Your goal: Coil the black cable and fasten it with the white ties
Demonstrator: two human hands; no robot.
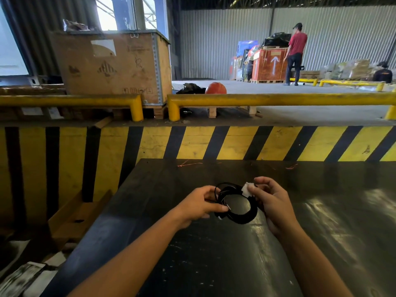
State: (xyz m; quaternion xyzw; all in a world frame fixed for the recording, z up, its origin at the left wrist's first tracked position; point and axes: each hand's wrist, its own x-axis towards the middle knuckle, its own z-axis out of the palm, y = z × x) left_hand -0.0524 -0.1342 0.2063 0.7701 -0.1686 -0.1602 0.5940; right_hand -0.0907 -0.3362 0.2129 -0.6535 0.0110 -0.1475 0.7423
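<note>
The black cable (242, 217) is wound into a small round coil, held just above the black table (214, 254). My left hand (203, 205) pinches the coil's left side, thumb over the strands. My right hand (271, 200) grips the coil's upper right, where a white piece (248, 189), apparently a tie, sits between thumb and fingers. A small white bit (220, 217) shows at the coil's lower left. Whether that white piece is wrapped around the strands is hidden by my fingers.
A yellow and black striped wall (214, 144) rises behind the table. Yellow guard rails (278, 99), a large cardboard crate (111, 67) and an orange ball (215, 88) stand beyond it. A person in a red shirt (296, 54) stands far back. Cardboard lies at the left (70, 219).
</note>
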